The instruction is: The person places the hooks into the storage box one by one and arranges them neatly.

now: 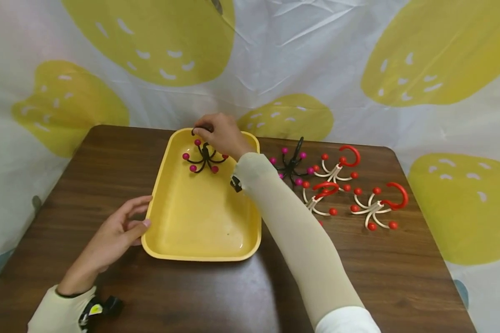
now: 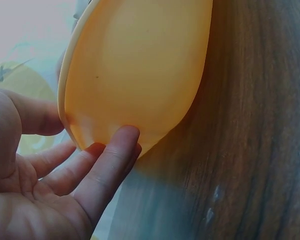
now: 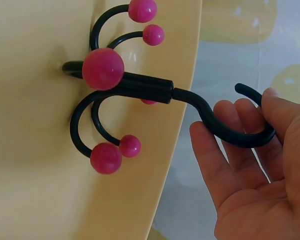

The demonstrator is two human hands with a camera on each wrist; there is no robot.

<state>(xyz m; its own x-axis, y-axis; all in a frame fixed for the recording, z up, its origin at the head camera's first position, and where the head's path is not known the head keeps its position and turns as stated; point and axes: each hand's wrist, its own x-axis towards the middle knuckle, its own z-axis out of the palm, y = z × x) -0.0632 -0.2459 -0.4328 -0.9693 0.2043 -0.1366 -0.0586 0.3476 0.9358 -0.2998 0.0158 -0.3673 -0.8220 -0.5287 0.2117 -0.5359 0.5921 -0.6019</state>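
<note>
A black multi-arm hanging hook with pink ball tips is in the far part of a yellow tray. My right hand holds this hook's curved top over the tray's far rim; in the right wrist view, thumb and fingers lie about the curve. My left hand is at the tray's left side. Its nearly straight fingers touch the outside of the wall, visible in the left wrist view.
Right of the tray lie another black hook with pink tips and three white hooks with red tops: one at the back, one nearer partly behind my right sleeve, one farther right. A patterned sheet hangs behind the table.
</note>
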